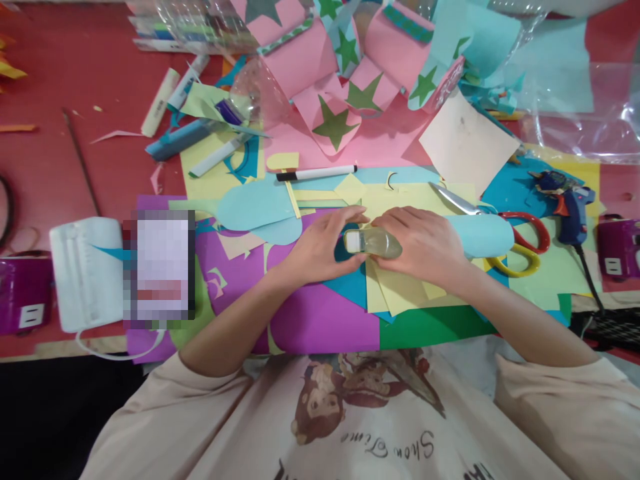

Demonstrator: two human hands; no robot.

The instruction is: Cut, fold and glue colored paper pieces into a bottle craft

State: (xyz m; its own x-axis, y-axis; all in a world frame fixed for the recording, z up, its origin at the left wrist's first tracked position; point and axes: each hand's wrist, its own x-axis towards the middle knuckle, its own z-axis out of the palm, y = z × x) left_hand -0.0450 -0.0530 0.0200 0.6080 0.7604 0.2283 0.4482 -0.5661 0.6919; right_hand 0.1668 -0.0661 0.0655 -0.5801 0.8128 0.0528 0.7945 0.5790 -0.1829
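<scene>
Over the middle of the papers, my right hand (420,243) is closed on a shiny, olive-tinted rounded thing (383,243) with a white left end; its exact kind is unclear. My left hand (325,247) curves open around that white end, thumb and fingers apart, with blue paper (345,290) showing beneath. From beyond my right hand a rounded light blue paper piece (487,235) sticks out. It overlaps red- and yellow-handled scissors (533,233), whose blades point up and left. Pale yellow sheets (390,297) lie under my right hand, partly covered by it.
A blue glue gun (575,213) with a cord lies at right. Pink paper shapes with green stars (333,123) fill the back. A black-and-white marker (317,173) lies ahead, other markers (220,155) back left. At left are a white pouch-like item (87,273) and a blurred-out screen (163,263).
</scene>
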